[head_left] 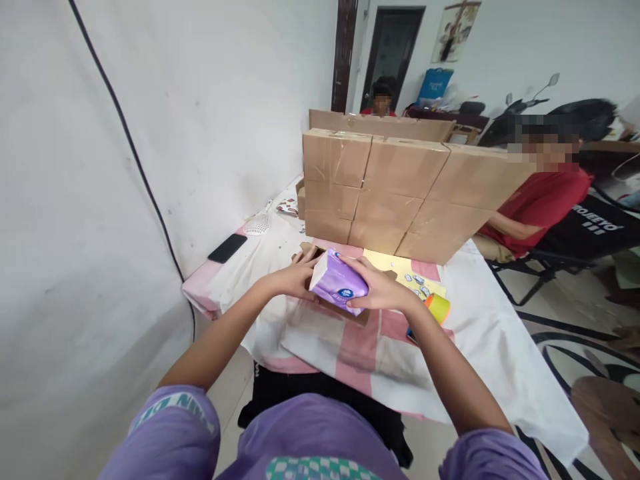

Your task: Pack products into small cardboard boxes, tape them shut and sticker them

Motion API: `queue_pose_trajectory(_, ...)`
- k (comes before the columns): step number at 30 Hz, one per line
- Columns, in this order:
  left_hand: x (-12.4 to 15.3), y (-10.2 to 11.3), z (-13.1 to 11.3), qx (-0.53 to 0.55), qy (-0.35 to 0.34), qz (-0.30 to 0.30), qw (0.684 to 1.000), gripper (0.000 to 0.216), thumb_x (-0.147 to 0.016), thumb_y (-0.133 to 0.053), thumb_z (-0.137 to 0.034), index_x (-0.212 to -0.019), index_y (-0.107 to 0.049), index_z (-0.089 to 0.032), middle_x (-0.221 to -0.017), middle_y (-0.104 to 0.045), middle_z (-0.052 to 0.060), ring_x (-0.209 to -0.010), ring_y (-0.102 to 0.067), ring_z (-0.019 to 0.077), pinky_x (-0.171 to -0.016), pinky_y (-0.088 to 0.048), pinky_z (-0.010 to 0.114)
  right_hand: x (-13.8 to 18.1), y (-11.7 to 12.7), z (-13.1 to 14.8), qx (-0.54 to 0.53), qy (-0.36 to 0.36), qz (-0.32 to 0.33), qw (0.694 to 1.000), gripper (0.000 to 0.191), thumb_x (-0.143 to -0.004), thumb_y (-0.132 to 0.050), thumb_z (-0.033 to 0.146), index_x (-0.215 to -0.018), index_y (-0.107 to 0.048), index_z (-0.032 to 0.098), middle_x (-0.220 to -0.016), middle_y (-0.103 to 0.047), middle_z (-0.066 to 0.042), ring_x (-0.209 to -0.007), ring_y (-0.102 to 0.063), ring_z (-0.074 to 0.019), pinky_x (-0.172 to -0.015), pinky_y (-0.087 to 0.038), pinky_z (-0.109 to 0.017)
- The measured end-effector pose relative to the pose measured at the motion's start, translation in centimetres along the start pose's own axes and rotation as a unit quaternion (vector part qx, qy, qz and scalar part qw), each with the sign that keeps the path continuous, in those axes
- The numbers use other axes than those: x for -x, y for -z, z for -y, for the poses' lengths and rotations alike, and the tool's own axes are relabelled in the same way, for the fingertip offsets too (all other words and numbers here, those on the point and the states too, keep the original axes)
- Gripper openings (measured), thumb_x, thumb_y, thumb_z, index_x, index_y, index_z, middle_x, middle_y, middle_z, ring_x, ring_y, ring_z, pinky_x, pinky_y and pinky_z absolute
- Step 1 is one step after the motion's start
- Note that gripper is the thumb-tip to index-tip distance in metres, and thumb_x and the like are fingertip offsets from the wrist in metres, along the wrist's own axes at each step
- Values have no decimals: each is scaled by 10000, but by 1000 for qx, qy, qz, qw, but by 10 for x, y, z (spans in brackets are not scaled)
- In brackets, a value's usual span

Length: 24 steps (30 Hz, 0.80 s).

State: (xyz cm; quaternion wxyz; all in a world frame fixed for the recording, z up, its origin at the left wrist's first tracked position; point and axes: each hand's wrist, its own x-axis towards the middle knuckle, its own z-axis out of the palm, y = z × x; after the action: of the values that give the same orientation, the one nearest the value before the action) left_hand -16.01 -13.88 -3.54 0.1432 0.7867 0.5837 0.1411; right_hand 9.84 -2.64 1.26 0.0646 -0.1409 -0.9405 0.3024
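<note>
Both my hands grip a purple tissue pack (337, 282) over the table's near side. My left hand (294, 273) is closed on its left end, fingers curled round the edge. From the right, my right hand (381, 287) wraps over the pack's top. Under the pack lies a flat brown cardboard piece (350, 313), partly hidden. Just right of my right wrist sits an orange-and-yellow object (439, 307) on a yellow sheet (400, 270) scattered with small paper bits.
A wall of taped cardboard boxes (400, 190) stands across the table behind the pack. A black phone (227, 248) and a white mesh item (257, 225) lie at the left edge. A person in red (540, 200) sits at the right; another sits behind the boxes.
</note>
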Motion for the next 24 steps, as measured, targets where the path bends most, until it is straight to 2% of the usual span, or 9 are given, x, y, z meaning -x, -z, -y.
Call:
queue_pose_trajectory(3,-1,-7,2,25,-7,3,1000,415,-702,-827,-464,-1026,-700,-238,-1513,-492,104,-1534,-74,469,-1189,-49,705,-12,1,-14,52,-55,-43,996,1026,-760,-765,412,-1610,-194,336,-1386,-415,-122,-1247,-506,-350,-1054,-436,-500)
queue_pose_trajectory(6,0,-19,0,59,-36,-2,998,356,-750,-789,-482,-903,-602,-221,-1222,-656,81,-1399,-403,385,-1196,-193,628,-23,-2,-28,159,-91,-110,977,1012,-765,-747,386,-1615,-206,290,-1376,-367,-161,-1254,-467,-391,-1044,-425,-516)
queue_pose_trajectory(8,2,-32,-1,63,-46,-41,996,361,-771,-771,-482,-903,-562,-219,-1084,-667,60,-1219,-546,312,-1174,-280,563,-30,-6,-34,214,-66,-115,968,979,-771,-735,361,-1609,-233,288,-1378,-353,-168,-1272,-431,-404,-1054,-405,-524)
queue_pose_trajectory(10,6,-48,0,44,-37,-111,992,371,-776,-769,-496,-904,-560,-217,-1050,-659,55,-1134,-574,274,-1169,-291,533,-36,-12,-38,245,-37,-102,963,967,-776,-728,352,-1607,-238,290,-1373,-358,-166,-1292,-398,-405,-1092,-356,-544)
queue_pose_trajectory(13,14,-79,5,4,-7,-240,971,351,-798,-760,-505,-908,-590,-218,-1145,-659,80,-1173,-561,273,-1183,-244,547,-43,-16,-43,255,-33,-73,964,981,-793,-730,407,-1615,-210,279,-1343,-376,-162,-1309,-381,-407,-1134,-281,-592)
queue_pose_trajectory(16,21,-108,5,-3,28,-350,936,310,-823,-747,-471,-951,-623,-217,-1232,-633,111,-1199,-562,277,-1167,-288,542,-49,-15,-49,222,-29,-26,974,993,-825,-716,523,-1622,-171,290,-1388,-345,-163,-1343,-368,-393,-1118,-341,-559)
queue_pose_trajectory(19,23,-124,1,4,57,-379,923,279,-839,-733,-453,-983,-640,-233,-1231,-626,98,-1221,-562,273,-1176,-313,532,-55,-17,-55,191,-22,22,981,928,-863,-635,666,-1613,-212,320,-1467,-310,-154,-1402,-326,-366,-1126,-371,-522)
queue_pose_trajectory(22,21,-126,-1,2,61,-377,924,263,-855,-721,-448,-995,-641,-240,-1244,-622,89,-1242,-556,267,-1190,-311,531,-58,-21,-59,178,-26,47,982,667,-979,-411,671,-1533,-429,300,-1533,-317,-135,-1472,-254,-331,-1186,-313,-513)
queue_pose_trajectory(24,21,-124,-1,-2,56,-377,924,260,-862,-716,-437,-1007,-640,-236,-1259,-615,92,-1253,-551,267,-1194,-312,529,-58,-23,-59,162,-31,66,984,624,-1024,-284,635,-1425,-580,260,-1588,-313,-117,-1490,-254,-308,-1212,-285,-493)
